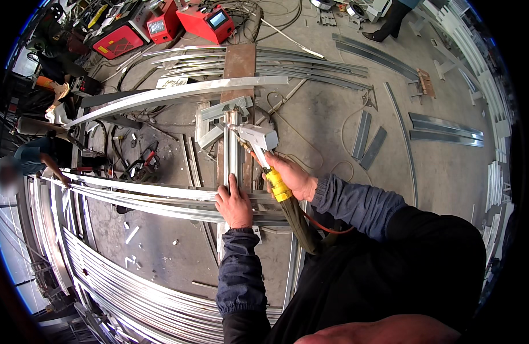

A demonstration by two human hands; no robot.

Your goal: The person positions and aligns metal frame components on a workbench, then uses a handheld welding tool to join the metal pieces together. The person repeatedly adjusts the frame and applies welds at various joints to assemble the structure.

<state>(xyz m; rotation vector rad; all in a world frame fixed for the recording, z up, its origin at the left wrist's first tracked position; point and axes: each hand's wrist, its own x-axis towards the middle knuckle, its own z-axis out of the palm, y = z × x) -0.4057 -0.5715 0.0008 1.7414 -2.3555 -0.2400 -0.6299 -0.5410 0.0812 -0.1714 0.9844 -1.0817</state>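
My right hand (pixel 293 176) is wrapped around the handle of a handheld welding gun (pixel 259 137), which has a pale grey head, a yellow collar and a dark sleeved hose (pixel 299 226). The gun's nose points left, over an upright-running metal profile (pixel 232 152). On the near end of that profile rests my left hand (pixel 236 207), its index finger stretched forward along the metal and its thumb apart. Beneath this hand, long silvery profiles (pixel 144 188) cross from the left. Small metal offcuts (pixel 218 109) lie at the far end, by the gun's tip.
A co-worker (pixel 32 157) at the far left has a hand on the long profiles. Stacked metal bars (pixel 121 275) fill the lower left. Red machines (pixel 207 24) with screens stand at the back. Cables (pixel 118 146) and loose strips (pixel 362 135) lie on the floor. Another person's legs (pixel 391 22) show far right.
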